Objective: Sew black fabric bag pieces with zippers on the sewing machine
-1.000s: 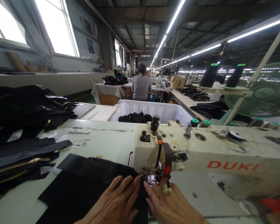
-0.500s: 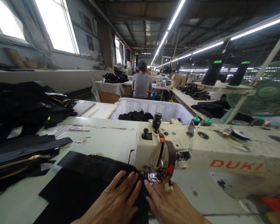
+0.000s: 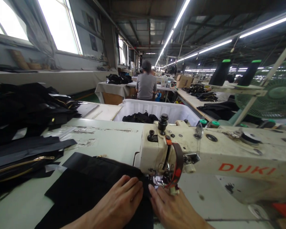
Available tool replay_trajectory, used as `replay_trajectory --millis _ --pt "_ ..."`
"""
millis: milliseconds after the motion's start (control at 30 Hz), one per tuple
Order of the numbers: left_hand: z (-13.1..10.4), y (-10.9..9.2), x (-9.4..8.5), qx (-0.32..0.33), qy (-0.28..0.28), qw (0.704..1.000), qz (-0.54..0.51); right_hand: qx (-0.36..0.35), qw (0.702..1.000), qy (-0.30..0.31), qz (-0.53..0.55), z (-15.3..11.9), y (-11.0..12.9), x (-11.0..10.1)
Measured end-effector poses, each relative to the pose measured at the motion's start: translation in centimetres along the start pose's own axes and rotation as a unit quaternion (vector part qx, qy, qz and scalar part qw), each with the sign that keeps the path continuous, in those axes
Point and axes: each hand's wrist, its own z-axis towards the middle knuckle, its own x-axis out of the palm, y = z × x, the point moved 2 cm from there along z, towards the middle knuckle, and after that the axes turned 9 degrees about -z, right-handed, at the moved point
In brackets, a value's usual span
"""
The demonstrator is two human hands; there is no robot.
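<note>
Black fabric lies on the sewing machine's pale table, its right edge running up to the metal presser foot. My left hand is on top of the fabric, left of the foot, with its fingers bunched together and gripping the cloth. Just in front of the foot, my right hand holds the fabric's right edge with its fingers close together; the thumb is hidden. The sewing machine has a dark strap looped down by the needle area. Fabric under the foot is mostly hidden.
Black pieces with gold zippers are heaped at the left. Behind the machine stands a white bin holding black cloth. Thread cones and a green fan are at the right. A person sits farther back.
My left hand's fingers have drawn together from a spread, flat pose on the fabric. My right hand stays beside the presser foot. The whole view has shifted slightly.
</note>
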Motion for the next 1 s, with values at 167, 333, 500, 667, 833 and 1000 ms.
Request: replay_trajectory --millis 167,333,500,667,833,1000 --pt "0.6 -0.6 -2.8 0.001 -0.034 0.996 -0.08 0.011 1.0 -0.004 -0.003 -0.1 0.5 0.3" --pt "0.5 -1.0 -3.2 -0.029 -0.032 0.996 -0.083 0.028 0.999 0.001 -0.025 -0.5 1.1 1.4" --pt "0.7 -0.8 -2.6 -0.042 0.003 0.995 -0.092 0.041 0.998 0.011 -0.049 -1.0 1.8 1.9" --pt "0.9 -0.6 -3.3 -0.053 0.03 0.991 -0.122 0.044 0.997 0.04 -0.046 -1.3 1.9 1.8" --pt "0.8 -0.8 -3.6 -0.052 0.018 0.993 -0.102 0.018 0.999 0.038 -0.033 -1.2 1.8 1.7" --pt "1.1 -1.0 -4.2 -0.066 0.018 0.988 -0.135 0.005 0.999 0.033 -0.035 -0.7 1.4 1.1"
